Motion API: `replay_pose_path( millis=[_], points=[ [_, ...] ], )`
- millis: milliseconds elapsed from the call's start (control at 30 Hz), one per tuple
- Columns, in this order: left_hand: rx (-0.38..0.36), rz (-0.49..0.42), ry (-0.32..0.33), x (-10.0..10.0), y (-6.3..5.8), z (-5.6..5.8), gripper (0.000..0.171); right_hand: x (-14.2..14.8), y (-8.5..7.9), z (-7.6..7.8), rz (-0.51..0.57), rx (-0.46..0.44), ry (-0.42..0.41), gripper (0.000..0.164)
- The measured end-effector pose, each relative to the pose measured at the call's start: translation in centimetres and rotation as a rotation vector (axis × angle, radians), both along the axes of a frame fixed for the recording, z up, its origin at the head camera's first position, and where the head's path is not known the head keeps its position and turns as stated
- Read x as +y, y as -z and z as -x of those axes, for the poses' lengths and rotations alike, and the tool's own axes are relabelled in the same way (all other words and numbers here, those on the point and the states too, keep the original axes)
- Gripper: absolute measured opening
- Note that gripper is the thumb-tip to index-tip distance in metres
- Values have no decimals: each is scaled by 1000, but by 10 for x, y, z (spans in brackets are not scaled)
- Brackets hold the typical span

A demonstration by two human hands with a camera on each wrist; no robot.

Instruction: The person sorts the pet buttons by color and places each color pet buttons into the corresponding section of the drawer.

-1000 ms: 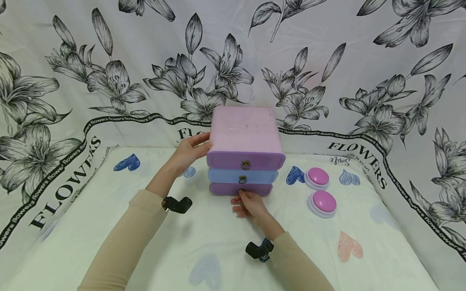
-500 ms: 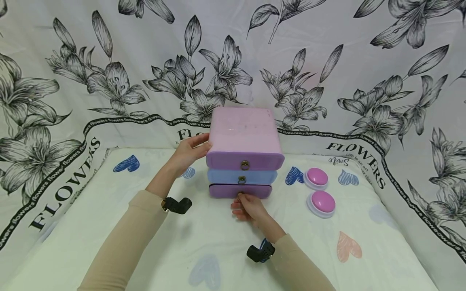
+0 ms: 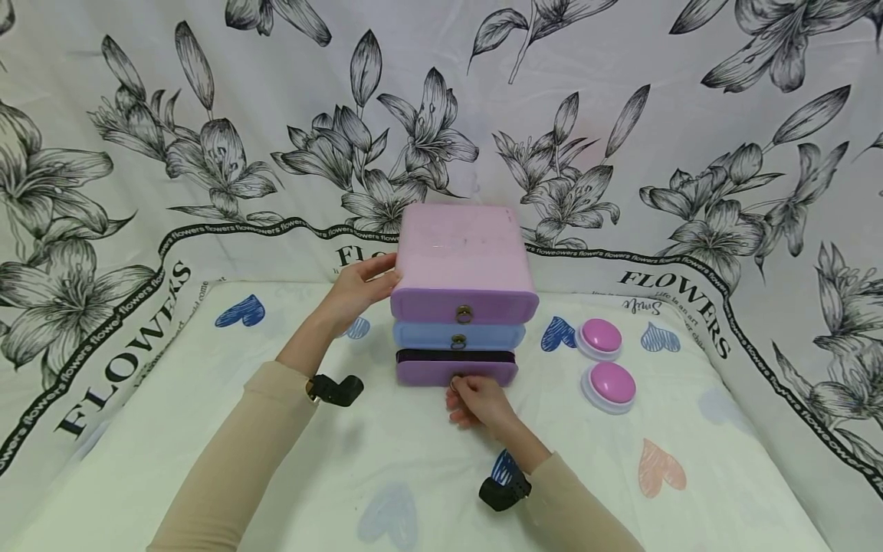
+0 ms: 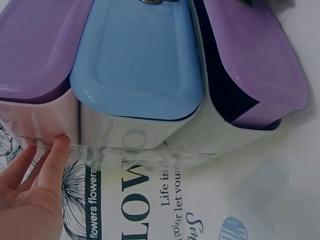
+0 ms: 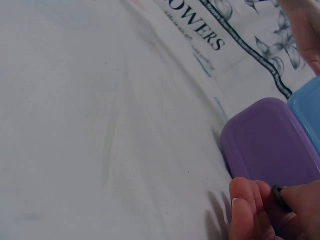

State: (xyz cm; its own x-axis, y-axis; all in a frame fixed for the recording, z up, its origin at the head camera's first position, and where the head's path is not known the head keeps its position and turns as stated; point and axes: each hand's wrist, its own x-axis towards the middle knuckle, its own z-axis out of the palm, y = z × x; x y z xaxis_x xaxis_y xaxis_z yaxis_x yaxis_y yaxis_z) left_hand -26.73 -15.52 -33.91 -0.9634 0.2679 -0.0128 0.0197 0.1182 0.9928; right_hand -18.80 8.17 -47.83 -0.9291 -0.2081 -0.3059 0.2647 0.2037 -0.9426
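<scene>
A small three-drawer cabinet [image 3: 461, 245] with a pink top stands on the bed-like cloth surface. Its top drawer [image 3: 428, 306] is purple, the middle drawer [image 3: 422, 336] blue, and the bottom drawer [image 3: 422, 374] purple. The bottom one is pulled partly out, and a dark gap shows above its front. My right hand [image 3: 485, 402] pinches the ring pull [image 5: 281, 198] of that drawer between thumb and finger. Against the cabinet's upper left side, my left hand [image 3: 360, 288] rests with extended fingers [image 4: 54, 162]. What lies inside the drawer cannot be seen.
Two pink push-button lights [image 3: 602, 336] with white bases sit to the right of the cabinet. White cloth [image 3: 310, 475] printed with hearts covers the surface. Behind it hangs a flower-patterned curtain [image 3: 441, 46].
The bottom drawer has slid out toward me, opening a dark gap beneath the blue drawer. My right hand has moved back with its ring pull; my left hand has stayed in place.
</scene>
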Motion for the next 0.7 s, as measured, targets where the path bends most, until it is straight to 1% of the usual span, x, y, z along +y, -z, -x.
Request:
replay_pose_path(
  millis=[200, 467, 700],
  points=[
    [3, -3, 5, 0, 1, 1, 59, 3, 1, -4, 1, 6, -40, 37],
    [6, -10, 9, -1, 0, 1, 58, 7, -4, -14, -67, -19, -85, 39],
    [11, -11, 8, 0, 1, 1, 59, 11, -7, -23, -61, -33, -118, 39]
  ],
)
